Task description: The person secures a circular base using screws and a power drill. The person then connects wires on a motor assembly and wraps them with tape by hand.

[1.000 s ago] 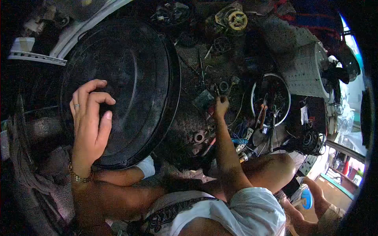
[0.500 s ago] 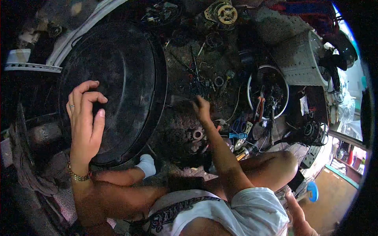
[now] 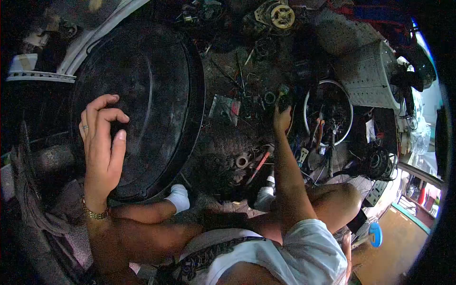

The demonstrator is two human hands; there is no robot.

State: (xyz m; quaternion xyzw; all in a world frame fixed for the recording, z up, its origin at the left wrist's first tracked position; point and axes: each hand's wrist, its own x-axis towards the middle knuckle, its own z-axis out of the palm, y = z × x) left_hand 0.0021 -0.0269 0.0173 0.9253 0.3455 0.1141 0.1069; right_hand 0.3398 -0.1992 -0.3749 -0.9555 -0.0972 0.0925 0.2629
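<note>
My left hand (image 3: 102, 140) is raised over the big round black tub (image 3: 164, 95), its fingers loosely curved and apart with nothing in them. I cannot tell whether it touches the tub. Among the tools on the floor, my right hand (image 3: 282, 119) reaches forward beside a small yellowish-tipped item (image 3: 283, 89). Its fingertips are dark and blurred, so any grip is unclear. Left of that hand lies a clear plastic bag (image 3: 223, 109) with a red patch. Close by is a small metal ring (image 3: 270, 98).
A white-rimmed round basin (image 3: 352, 111) holds pliers (image 3: 319, 130) and dark parts. Nearer me are a metal collar (image 3: 242, 160) and a red-handled tool (image 3: 260, 164). A perforated white drum (image 3: 365, 78) lies on its side at right, and a motor (image 3: 281, 17) sits at the back.
My right hand has moved to the right and slightly forward, toward the basin. The plastic bag now shows plainly on the floor. My left hand has barely moved.
</note>
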